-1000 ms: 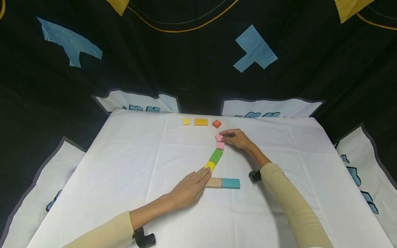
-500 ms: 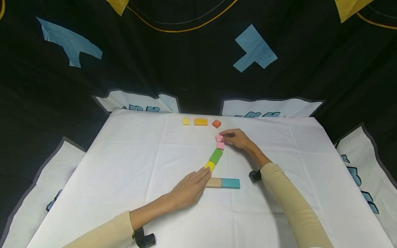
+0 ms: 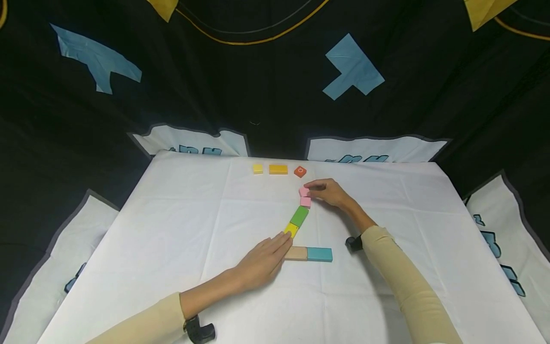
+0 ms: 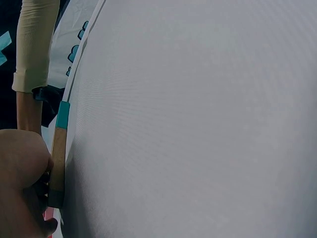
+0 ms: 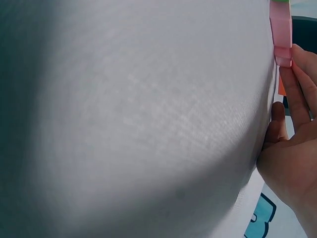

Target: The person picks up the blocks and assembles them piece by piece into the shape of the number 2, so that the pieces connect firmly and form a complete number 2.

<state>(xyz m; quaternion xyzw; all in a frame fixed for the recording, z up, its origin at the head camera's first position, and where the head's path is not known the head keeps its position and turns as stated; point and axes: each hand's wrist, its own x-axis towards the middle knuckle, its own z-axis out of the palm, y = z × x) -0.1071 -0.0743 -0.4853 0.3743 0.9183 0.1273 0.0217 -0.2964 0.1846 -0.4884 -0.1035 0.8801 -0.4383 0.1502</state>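
Note:
My left hand (image 3: 265, 260) lies with fairly straight fingers over the near end of a bent row of blocks, its fingertips at a yellow block (image 3: 291, 230). Under or beside that hand, a tan block (image 3: 296, 253) adjoins a teal block (image 3: 320, 254); the left wrist view shows a dark green block (image 4: 56, 198) at the tan one's other end. Beyond the yellow block come a green block (image 3: 300, 216) and a pink block (image 3: 305, 202). At the far end, my right hand (image 3: 328, 192) pinches another pink block (image 3: 303, 191) between its fingertips, partly covering it.
Near the table's far edge stand a small yellow block (image 3: 258, 169), a longer orange-yellow block (image 3: 278, 169) and a red-orange block (image 3: 300, 172) with a pale ring mark. A white cloth (image 3: 172, 229) covers the table, and a dark curtain (image 3: 275, 95) hangs behind.

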